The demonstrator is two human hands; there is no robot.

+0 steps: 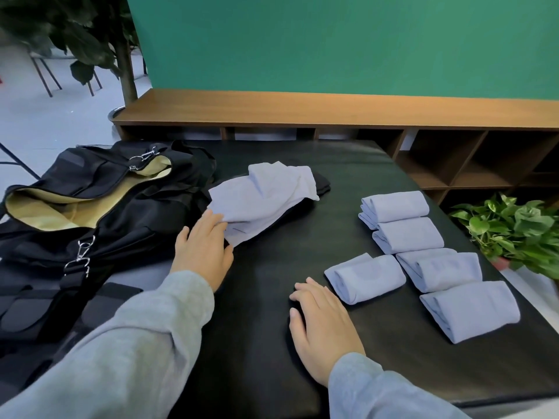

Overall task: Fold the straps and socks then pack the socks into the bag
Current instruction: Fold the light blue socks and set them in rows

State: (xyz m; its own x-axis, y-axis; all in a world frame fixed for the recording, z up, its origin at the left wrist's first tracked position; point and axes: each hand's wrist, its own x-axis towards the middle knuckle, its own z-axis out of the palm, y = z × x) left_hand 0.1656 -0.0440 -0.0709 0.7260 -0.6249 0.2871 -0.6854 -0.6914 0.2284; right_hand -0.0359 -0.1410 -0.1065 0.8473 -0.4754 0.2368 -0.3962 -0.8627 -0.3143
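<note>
A black bag (99, 213) with a yellow lining lies open at the left of the black table (272, 343); its strap (72, 279) with metal clips runs toward me. A loose pile of pale blue socks (266, 198) lies mid-table beside the bag. My left hand (202, 249) pinches the near end of this pile. My right hand (323, 328) rests flat on the table with straight fingers, holding nothing. Several folded pale blue socks (423, 261) lie in a group at the right, the nearest one (366, 276) just beyond my right fingertips.
A low wooden shelf unit (332, 113) runs behind the table below a green wall. A leafy potted plant (514, 234) stands off the table's right edge. A tree trunk (127, 71) and chair legs stand far left. Dark cloth (322, 182) lies under the sock pile.
</note>
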